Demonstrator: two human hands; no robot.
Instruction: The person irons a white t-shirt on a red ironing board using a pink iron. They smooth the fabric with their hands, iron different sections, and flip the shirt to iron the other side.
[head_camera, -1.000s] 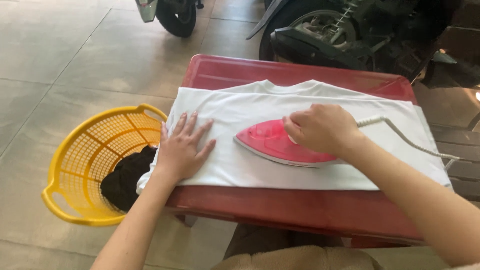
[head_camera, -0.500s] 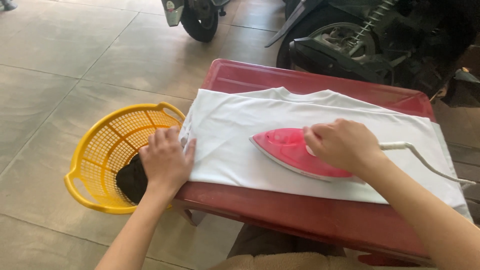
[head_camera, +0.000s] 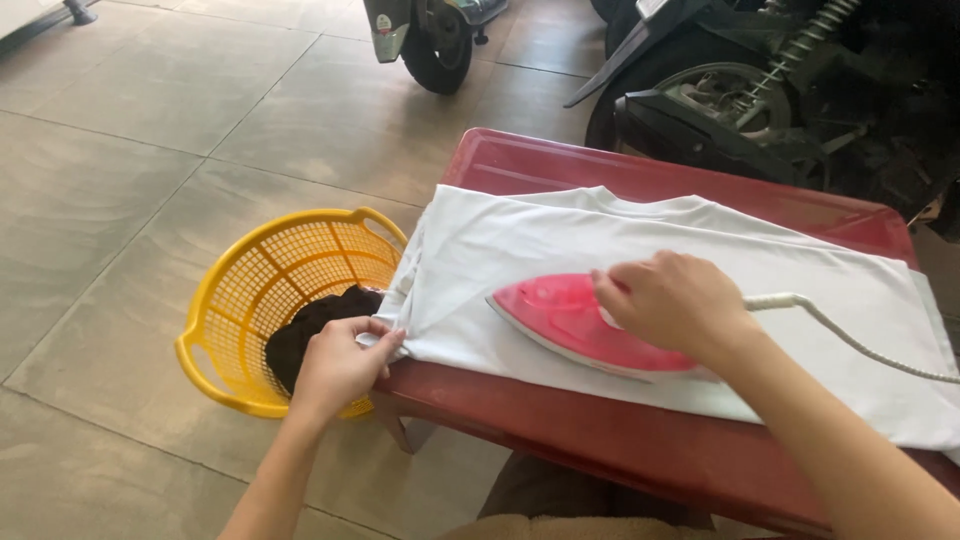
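Head view: your right hand (head_camera: 675, 305) grips the pink iron (head_camera: 570, 320), which rests flat on the white shirt (head_camera: 600, 240) spread over the red table (head_camera: 620, 450). Your left hand (head_camera: 340, 365) pinches the shirt's edge at the table's left corner. Just left of the table sits a yellow basket (head_camera: 250, 290) holding dark cloth (head_camera: 300, 335).

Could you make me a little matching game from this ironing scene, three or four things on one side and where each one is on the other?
Things:
1. pink clothes iron
2. white cotton T-shirt
3. yellow plastic laundry basket
4. dark bundled garment

Places:
A. inside the basket
B. on the tiled floor
C. spread over the red table
D. on the shirt, under the right hand

Pairs: 1-D, 2-C, 3-B, 4-A
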